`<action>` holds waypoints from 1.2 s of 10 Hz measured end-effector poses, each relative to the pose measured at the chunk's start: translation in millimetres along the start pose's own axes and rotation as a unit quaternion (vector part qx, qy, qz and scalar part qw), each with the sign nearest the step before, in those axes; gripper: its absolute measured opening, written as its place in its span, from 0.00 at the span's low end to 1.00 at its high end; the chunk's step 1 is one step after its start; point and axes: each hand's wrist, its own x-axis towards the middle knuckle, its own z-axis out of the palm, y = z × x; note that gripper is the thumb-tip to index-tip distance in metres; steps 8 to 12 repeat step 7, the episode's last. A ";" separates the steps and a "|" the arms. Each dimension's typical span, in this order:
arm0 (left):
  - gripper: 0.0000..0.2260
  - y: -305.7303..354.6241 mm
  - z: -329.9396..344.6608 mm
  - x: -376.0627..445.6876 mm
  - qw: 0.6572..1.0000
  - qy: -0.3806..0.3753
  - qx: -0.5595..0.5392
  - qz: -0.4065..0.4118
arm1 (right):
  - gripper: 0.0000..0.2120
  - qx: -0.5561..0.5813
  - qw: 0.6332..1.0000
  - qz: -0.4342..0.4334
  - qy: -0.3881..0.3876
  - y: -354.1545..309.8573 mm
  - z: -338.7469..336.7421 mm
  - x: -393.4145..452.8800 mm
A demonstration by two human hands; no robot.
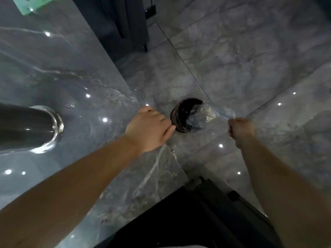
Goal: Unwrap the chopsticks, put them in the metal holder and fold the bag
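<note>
A clear plastic bag is stretched between my two hands, beyond the table's edge and above the floor. My left hand pinches its left end with the fingertips. My right hand is closed in a fist around its right end. The metal holder, a dark cylinder with a shiny rim, stands on the glossy marble table at the far left, well apart from both hands. Its inside is too dark to make out. No chopsticks are visible.
A dark round bin stands on the grey tiled floor directly under the bag. A dark chair is at the bottom, another dark piece of furniture at the top. A green and white card lies at the table's far corner.
</note>
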 end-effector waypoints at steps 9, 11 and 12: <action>0.15 0.5 3.3 0.5 0.998 0.060 -0.001 -0.010 | 0.07 -0.092 0.986 0.073 -0.119 63.6 62.0 1.8; 0.15 0.5 3.3 0.5 0.998 0.060 -0.001 -0.010 | 0.07 -0.092 0.986 0.073 -0.119 63.6 62.0 1.8; 0.15 0.5 3.3 0.5 0.998 0.060 -0.001 -0.010 | 0.07 -0.092 0.986 0.073 -0.119 63.6 62.0 1.8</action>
